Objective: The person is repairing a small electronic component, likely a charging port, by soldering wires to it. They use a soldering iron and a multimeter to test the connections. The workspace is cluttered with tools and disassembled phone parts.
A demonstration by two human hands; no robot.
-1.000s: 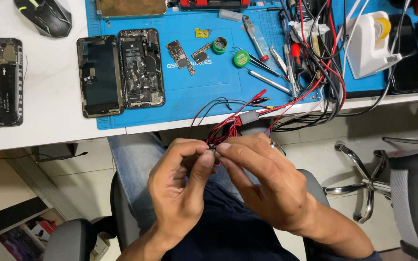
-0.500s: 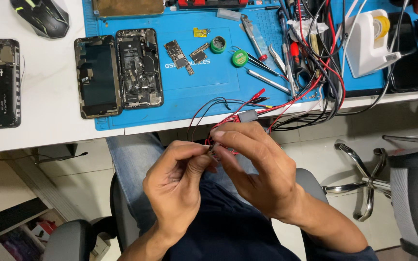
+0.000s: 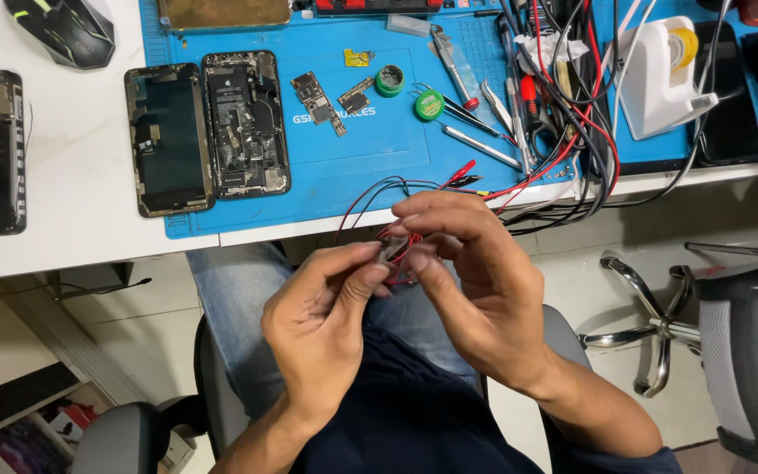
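Head view: left hand (image 3: 322,329) and right hand (image 3: 475,281) raised over the lap, below the tabletop (image 3: 63,175) edge, fingertips pressed together, pinching a small dark part (image 3: 394,253) wrapped in thin red and black wires (image 3: 370,195). Probably light, limp, easily kinked; best gripped at the part itself, never tugged by the leads. On the blue mat (image 3: 370,167): opened phone (image 3: 245,123), detached screen (image 3: 167,139).
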